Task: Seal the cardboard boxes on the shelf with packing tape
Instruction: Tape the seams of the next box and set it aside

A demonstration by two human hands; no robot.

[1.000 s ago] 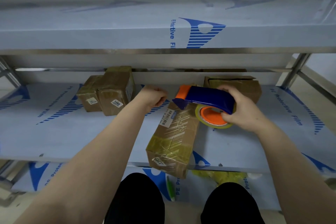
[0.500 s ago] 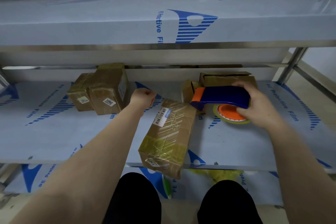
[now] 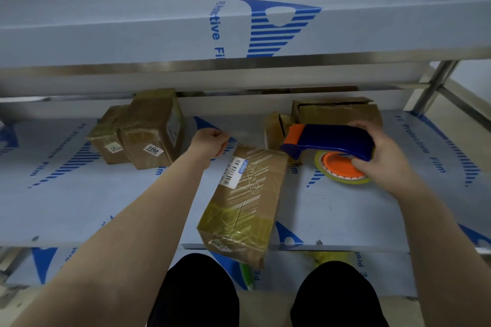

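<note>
Knees in black trousers at the bottom edge.

Long cardboard box (image 3: 247, 202) lies slantwise on the middle shelf (image 3: 79, 207). Its near end overhangs the front lip and is already banded with yellowish tape; the far end carries a barcode label.

Left hand (image 3: 211, 142) sits just beside the box's far corner, fingers curled, pinching what looks like a faint clear tape end (image 3: 240, 135).

Right hand (image 3: 380, 156) is wrapped round the blue-and-orange tape dispenser (image 3: 334, 139), held above the shelf to the right of the box, roll (image 3: 340, 170) facing down.

Step, as I judge it — drawing tape for the far end. Next move: anchor the strip on the cardboard, run it along the seam, then cut.

Farther back are 2 taped boxes (image 3: 151, 130) at left and 2 open-flapped boxes (image 3: 337, 111) at right — still to seal.
</note>
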